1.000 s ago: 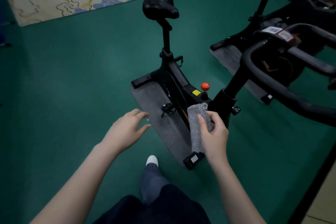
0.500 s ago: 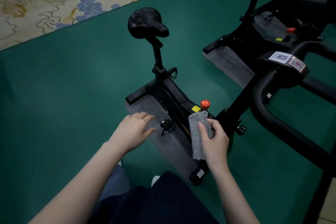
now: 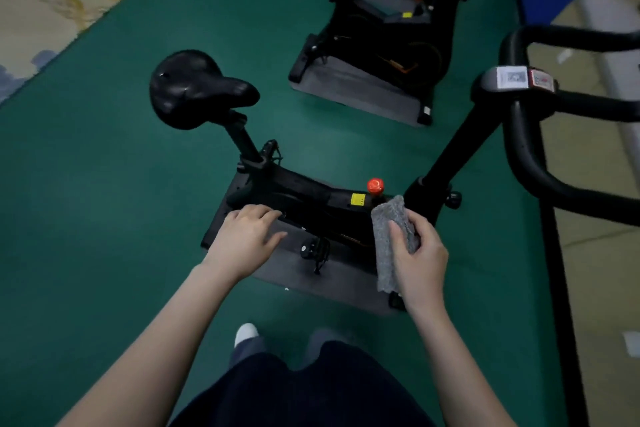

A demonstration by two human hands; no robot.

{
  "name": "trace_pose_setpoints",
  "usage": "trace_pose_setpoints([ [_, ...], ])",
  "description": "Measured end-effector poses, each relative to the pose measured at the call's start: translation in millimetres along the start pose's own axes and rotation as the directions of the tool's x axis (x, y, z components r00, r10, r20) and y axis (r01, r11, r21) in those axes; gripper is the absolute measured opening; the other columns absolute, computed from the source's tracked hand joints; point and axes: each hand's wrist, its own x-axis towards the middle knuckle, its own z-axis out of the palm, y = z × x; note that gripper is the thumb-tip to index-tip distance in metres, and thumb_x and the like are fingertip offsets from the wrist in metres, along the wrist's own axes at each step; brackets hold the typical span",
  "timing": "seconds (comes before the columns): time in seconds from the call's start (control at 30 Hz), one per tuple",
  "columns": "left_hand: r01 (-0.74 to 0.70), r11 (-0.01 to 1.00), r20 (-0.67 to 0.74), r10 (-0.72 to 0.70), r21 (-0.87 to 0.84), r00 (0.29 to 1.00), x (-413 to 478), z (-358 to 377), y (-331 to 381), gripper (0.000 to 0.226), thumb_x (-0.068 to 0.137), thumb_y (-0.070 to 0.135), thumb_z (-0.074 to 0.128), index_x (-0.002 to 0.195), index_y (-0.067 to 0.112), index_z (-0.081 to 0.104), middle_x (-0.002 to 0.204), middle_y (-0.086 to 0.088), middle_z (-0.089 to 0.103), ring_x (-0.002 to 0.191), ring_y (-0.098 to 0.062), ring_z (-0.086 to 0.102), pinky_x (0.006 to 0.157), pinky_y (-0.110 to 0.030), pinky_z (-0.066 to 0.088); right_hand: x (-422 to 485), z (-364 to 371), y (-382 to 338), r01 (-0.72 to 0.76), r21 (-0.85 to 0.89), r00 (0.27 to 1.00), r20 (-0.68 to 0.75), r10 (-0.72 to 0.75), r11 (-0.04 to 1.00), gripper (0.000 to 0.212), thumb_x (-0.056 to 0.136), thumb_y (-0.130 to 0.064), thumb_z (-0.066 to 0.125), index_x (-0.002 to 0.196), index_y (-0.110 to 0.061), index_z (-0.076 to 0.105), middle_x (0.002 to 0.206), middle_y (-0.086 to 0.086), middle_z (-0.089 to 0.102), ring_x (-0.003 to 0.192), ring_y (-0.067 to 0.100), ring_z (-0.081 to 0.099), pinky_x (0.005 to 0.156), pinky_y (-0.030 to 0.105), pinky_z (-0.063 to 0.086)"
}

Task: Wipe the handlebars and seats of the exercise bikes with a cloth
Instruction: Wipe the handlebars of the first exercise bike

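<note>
— Cloth [image 3: 382, 253] position?
— In right hand [image 3: 420, 260]. Thumb across the front, fingers curled behind, clamped on it. Grey, folded, hangs down in front of the near bike's frame, just below red knob [image 3: 375, 185]. Not touching seat or bars.
— Left hand [image 3: 246, 243]?
— Palm down, fingers nearly straight and slightly apart, holding nothing. Over the edge of grey mat [image 3: 346, 284], beside the frame. Contact: cannot tell.
— Seat [image 3: 197, 88]?
— Black, upper left, well apart from both hands. Handlebars [image 3: 530, 149] at right, black, sticker plate [image 3: 512, 77] at centre, apart from the cloth.
— Anything else?
— Second bike [image 3: 391, 42] behind, on its own mat. Green floor [image 3: 86, 184] all round.
</note>
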Motion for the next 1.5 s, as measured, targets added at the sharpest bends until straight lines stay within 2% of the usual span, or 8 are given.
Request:
trace_pose_setpoints([
  [0.3, -0.237, 0.971, 0.051, 0.238, -0.031, 0.97, 69.2, -22.1, -12.4, 0.047, 0.096, 0.045, 0.045, 0.135, 0.02, 0.049, 0.136, 0.005, 0.052, 0.128, -0.015, 0.043, 0.105, -0.031, 0.032, -12.7, 6.1, -18.5, -0.071, -0.013, 0.962, -0.263, 0.065, 0.997, 0.016, 0.088, -0.007, 0.066, 0.099, -0.017, 0.067, 0.093, -0.009, 0.061, 0.088, -0.005, 0.058, 0.073, 0.003, 0.041],
  [0.43, -0.353, 0.934, 0.044, 0.356, -0.058, 0.933, 112.0, -30.1, 15.9, 0.047, 0.095, 0.044, 0.048, 0.135, 0.02, 0.05, 0.134, 0.004, 0.053, 0.127, -0.016, 0.044, 0.105, -0.031, 0.033, 7.6, 2.9, -18.4, -0.088, -0.019, 0.93, -0.361, 0.075, 0.996, 0.016, 0.087, -0.004, 0.067, 0.1, -0.013, 0.068, 0.094, -0.008, 0.061, 0.091, 0.002, 0.06, 0.075, 0.003, 0.042],
  [0.6, -0.468, 0.881, 0.018, 0.47, -0.061, 0.882, 163.0, -45.6, 55.7, 0.045, 0.093, 0.042, 0.052, 0.132, 0.018, 0.052, 0.132, 0.002, 0.055, 0.124, -0.02, 0.047, 0.103, -0.033, 0.036, 45.6, 2.6, -24.4, -0.091, 0.03, 0.898, -0.429, 0.095, 0.995, 0.022, 0.087, -0.005, 0.066, 0.098, -0.024, 0.064, 0.097, -0.016, 0.063, 0.093, -0.007, 0.06, 0.078, 0.001, 0.041],
  [0.77, -0.557, 0.827, -0.001, 0.559, -0.082, 0.829, 198.1, -62.4, 83.3, 0.047, 0.095, 0.042, 0.048, 0.136, 0.019, 0.048, 0.135, 0.004, 0.051, 0.126, -0.017, 0.044, 0.102, -0.03, 0.031, 75.6, 2.3, -33.5, -0.102, 0.001, 0.88, -0.466, 0.091, 0.995, 0.022, 0.089, -0.008, 0.065, 0.11, -0.015, 0.066, 0.107, -0.009, 0.064, 0.101, -0.002, 0.058, 0.088, 0.002, 0.039],
  [1.0, -0.711, 0.696, 0.01, 0.715, -0.101, 0.699, 253.4, -80.2, 114.1, 0.047, 0.095, 0.039, 0.051, 0.137, 0.017, 0.048, 0.135, 0.002, 0.052, 0.126, -0.019, 0.045, 0.103, -0.033, 0.034, 103.1, 11.0, -47.9, -0.145, -0.019, 0.818, -0.564, 0.109, 0.989, 0.028, 0.09, -0.004, 0.063, 0.116, -0.013, 0.065, 0.113, -0.004, 0.064, 0.108, -0.011, 0.054, 0.091, 0.002, 0.038],
  [1.23, -0.882, 0.441, -0.075, 0.886, -0.169, 0.457, 313.2, -103.8, 149.2, 0.046, 0.092, 0.032, 0.057, 0.132, 0.01, 0.053, 0.131, -0.004, 0.055, 0.12, -0.025, 0.052, 0.096, -0.039, 0.043, 134.1, 20.7, -80.0, -0.239, -0.068, 0.592, -0.801, 0.09, 0.969, 0.028, 0.087, 0.004, 0.064, 0.11, -0.009, 0.068, 0.103, 0.002, 0.066, 0.1, -0.004, 0.059, 0.087, 0.008, 0.045],
  [1.37, -0.938, 0.282, -0.17, 0.933, -0.202, 0.317, 342.3, -118.5, 169.0, 0.044, 0.092, 0.032, 0.051, 0.13, 0.009, 0.055, 0.126, -0.005, 0.057, 0.115, -0.026, 0.053, 0.092, -0.038, 0.044, 156.6, 15.1, -100.3, -0.318, -0.196, 0.397, -0.916, -0.057, 0.928, 0.027, 0.084, 0.008, 0.063, 0.109, -0.002, 0.068, 0.105, 0.007, 0.064, 0.1, -0.008, 0.055, 0.089, 0.008, 0.044],
  [1.5, -0.963, 0.155, -0.254, 0.944, -0.22, 0.21, 358.9, -126.5, 192.5, 0.04, 0.093, 0.029, 0.054, 0.126, 0.008, 0.057, 0.124, -0.005, 0.057, 0.113, -0.025, 0.052, 0.091, -0.036, 0.041, 190.8, -5.0, -108.9, -0.422, -0.264, 0.251, -0.953, -0.168, 0.867, 0.025, 0.087, 0.005, 0.063, 0.11, -0.001, 0.068, 0.107, 0.011, 0.061, 0.1, 0.004, 0.054, 0.091, 0.014, 0.046],
])
